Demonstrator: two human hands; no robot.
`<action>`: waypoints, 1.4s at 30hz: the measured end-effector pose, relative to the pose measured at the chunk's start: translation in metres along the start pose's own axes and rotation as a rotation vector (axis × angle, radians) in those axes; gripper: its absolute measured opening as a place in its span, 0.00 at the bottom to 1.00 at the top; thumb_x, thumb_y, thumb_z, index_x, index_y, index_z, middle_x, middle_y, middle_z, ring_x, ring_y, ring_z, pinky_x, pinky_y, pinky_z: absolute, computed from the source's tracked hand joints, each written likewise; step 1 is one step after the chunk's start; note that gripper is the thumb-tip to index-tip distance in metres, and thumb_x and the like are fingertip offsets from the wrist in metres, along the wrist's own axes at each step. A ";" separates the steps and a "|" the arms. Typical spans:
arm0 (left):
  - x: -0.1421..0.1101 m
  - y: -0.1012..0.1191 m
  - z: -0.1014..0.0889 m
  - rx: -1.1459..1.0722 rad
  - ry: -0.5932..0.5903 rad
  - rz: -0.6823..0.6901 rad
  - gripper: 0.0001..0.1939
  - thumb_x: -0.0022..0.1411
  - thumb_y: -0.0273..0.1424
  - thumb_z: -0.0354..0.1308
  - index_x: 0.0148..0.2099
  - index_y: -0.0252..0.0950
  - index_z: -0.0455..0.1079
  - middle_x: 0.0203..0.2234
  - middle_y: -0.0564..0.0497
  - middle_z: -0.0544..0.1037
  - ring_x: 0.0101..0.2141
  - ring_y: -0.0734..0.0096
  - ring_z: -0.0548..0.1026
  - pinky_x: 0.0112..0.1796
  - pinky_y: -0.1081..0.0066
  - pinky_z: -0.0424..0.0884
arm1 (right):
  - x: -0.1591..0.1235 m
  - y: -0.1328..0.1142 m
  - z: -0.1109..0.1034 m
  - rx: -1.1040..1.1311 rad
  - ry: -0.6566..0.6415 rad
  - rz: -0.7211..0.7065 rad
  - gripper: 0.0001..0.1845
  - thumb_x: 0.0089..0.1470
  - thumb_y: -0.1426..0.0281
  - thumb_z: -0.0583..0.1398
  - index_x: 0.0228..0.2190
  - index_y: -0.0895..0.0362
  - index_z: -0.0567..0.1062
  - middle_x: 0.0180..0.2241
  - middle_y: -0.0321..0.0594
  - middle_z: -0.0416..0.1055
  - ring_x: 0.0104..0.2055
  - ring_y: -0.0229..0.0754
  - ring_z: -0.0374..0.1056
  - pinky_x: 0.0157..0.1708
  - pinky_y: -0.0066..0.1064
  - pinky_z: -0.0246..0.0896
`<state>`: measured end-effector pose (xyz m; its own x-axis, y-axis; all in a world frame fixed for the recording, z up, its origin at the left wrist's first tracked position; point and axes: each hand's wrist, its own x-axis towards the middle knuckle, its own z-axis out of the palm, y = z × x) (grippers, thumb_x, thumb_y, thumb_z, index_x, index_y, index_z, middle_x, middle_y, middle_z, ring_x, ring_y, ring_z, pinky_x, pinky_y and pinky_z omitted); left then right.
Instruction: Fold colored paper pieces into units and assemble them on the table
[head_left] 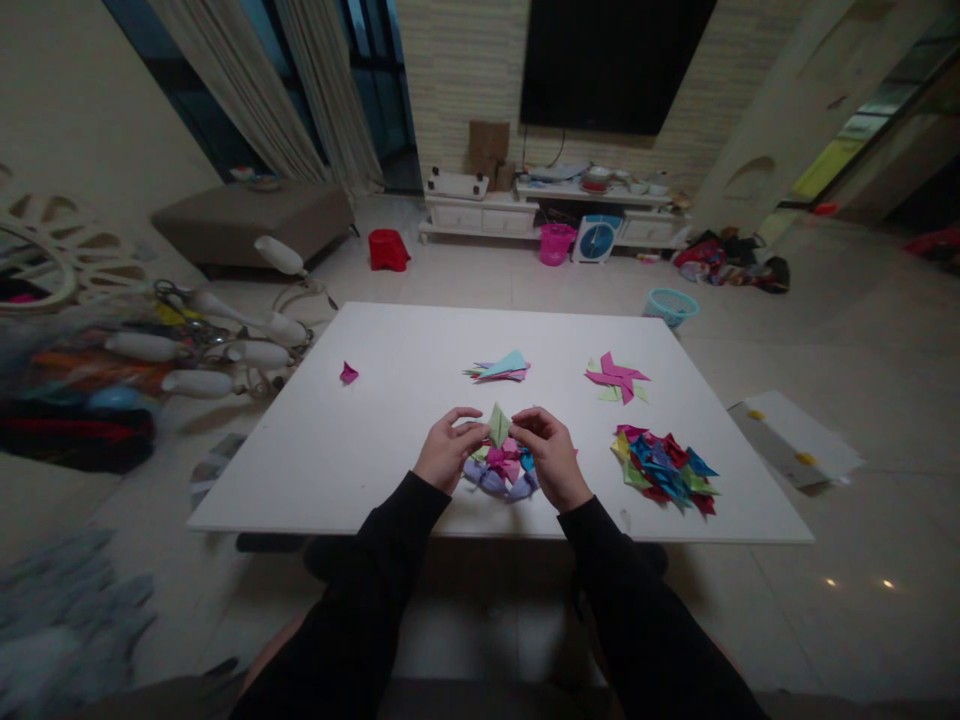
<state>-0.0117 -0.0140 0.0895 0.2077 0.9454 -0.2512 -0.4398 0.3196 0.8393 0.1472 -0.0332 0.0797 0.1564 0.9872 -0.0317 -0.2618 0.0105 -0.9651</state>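
Both hands meet over the near middle of a white table (390, 470). My left hand (444, 450) and my right hand (550, 455) each pinch a side of a small light green folded paper piece (499, 425), held upright between them. Just beneath the hands lies a round cluster of folded paper pieces (504, 472) in purple, pink and blue. Black sleeves cover both forearms.
A heap of multicoloured folded triangles (664, 468) lies at the right. Further back sit a pink paper pinwheel (617, 379), a small stack of folded pieces (501, 368) and a lone magenta piece (349, 374). White papers (795, 437) lie on the floor; a lamp (225, 340) stands at the left.
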 end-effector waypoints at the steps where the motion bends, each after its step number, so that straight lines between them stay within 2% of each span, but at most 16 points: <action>1: 0.000 0.000 0.000 -0.009 -0.009 -0.005 0.26 0.39 0.30 0.75 0.40 0.34 0.68 0.25 0.52 0.78 0.27 0.73 0.76 0.31 0.74 0.68 | 0.000 0.000 0.000 0.001 -0.005 -0.003 0.13 0.41 0.66 0.70 0.30 0.55 0.76 0.29 0.33 0.73 0.32 0.37 0.68 0.34 0.29 0.63; 5: -0.001 -0.001 0.002 -0.038 -0.012 -0.007 0.26 0.39 0.29 0.75 0.40 0.34 0.68 0.26 0.52 0.78 0.27 0.73 0.76 0.32 0.74 0.68 | -0.002 0.001 -0.001 -0.008 -0.026 -0.015 0.12 0.42 0.66 0.71 0.30 0.55 0.76 0.30 0.33 0.73 0.32 0.37 0.68 0.34 0.29 0.64; 11: -0.001 0.001 0.000 -0.007 -0.037 0.001 0.27 0.38 0.29 0.75 0.40 0.35 0.67 0.20 0.56 0.75 0.23 0.75 0.73 0.28 0.75 0.65 | -0.003 -0.002 0.000 -0.016 -0.003 0.017 0.14 0.40 0.64 0.72 0.29 0.54 0.76 0.28 0.33 0.72 0.30 0.37 0.66 0.29 0.28 0.63; 17: -0.003 0.003 -0.001 -0.024 -0.067 -0.003 0.27 0.38 0.28 0.75 0.41 0.35 0.66 0.18 0.57 0.74 0.23 0.75 0.73 0.29 0.76 0.64 | -0.003 -0.001 0.000 0.040 -0.023 0.018 0.15 0.40 0.65 0.72 0.29 0.54 0.75 0.28 0.32 0.72 0.30 0.37 0.66 0.32 0.29 0.63; 22: -0.004 0.002 -0.001 -0.033 -0.061 0.000 0.27 0.39 0.28 0.75 0.41 0.35 0.66 0.18 0.58 0.73 0.22 0.76 0.72 0.28 0.76 0.64 | -0.005 -0.002 0.001 0.094 -0.034 0.033 0.15 0.38 0.67 0.73 0.29 0.54 0.75 0.27 0.30 0.70 0.28 0.35 0.65 0.31 0.27 0.61; 28: -0.003 0.003 -0.002 0.025 -0.030 -0.006 0.28 0.38 0.29 0.76 0.41 0.35 0.66 0.18 0.58 0.73 0.21 0.73 0.72 0.26 0.74 0.65 | -0.005 0.000 -0.001 0.063 -0.034 0.045 0.15 0.39 0.65 0.72 0.29 0.54 0.75 0.27 0.31 0.71 0.28 0.36 0.65 0.30 0.28 0.62; 32: -0.002 0.002 -0.003 0.014 -0.020 -0.012 0.25 0.40 0.30 0.76 0.39 0.34 0.68 0.22 0.54 0.76 0.24 0.74 0.74 0.28 0.75 0.65 | -0.004 0.000 0.000 0.070 -0.018 0.027 0.14 0.40 0.66 0.72 0.30 0.55 0.76 0.27 0.31 0.72 0.29 0.36 0.66 0.30 0.28 0.62; 35: 0.000 -0.001 -0.004 0.067 0.028 -0.002 0.22 0.41 0.31 0.75 0.37 0.33 0.70 0.30 0.50 0.79 0.28 0.75 0.75 0.29 0.77 0.66 | -0.002 -0.001 0.000 0.005 0.039 -0.007 0.14 0.39 0.66 0.71 0.30 0.55 0.75 0.27 0.32 0.72 0.29 0.36 0.67 0.30 0.28 0.62; 39: 0.001 -0.004 -0.004 0.147 0.052 0.004 0.20 0.42 0.30 0.75 0.36 0.33 0.72 0.38 0.48 0.79 0.33 0.74 0.77 0.32 0.77 0.70 | 0.000 -0.001 -0.002 -0.138 0.079 -0.074 0.14 0.41 0.65 0.70 0.30 0.56 0.74 0.27 0.33 0.73 0.31 0.39 0.70 0.32 0.30 0.64; 42: -0.003 -0.003 0.000 0.090 0.047 -0.074 0.20 0.46 0.31 0.73 0.41 0.34 0.72 0.41 0.47 0.78 0.35 0.69 0.79 0.35 0.72 0.75 | -0.004 -0.002 -0.001 -0.348 0.091 -0.188 0.11 0.47 0.65 0.67 0.33 0.55 0.74 0.28 0.35 0.74 0.32 0.41 0.71 0.33 0.31 0.65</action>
<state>-0.0108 -0.0175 0.0872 0.1944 0.9220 -0.3349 -0.3444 0.3838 0.8568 0.1481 -0.0372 0.0816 0.2588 0.9549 0.1457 0.1153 0.1193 -0.9861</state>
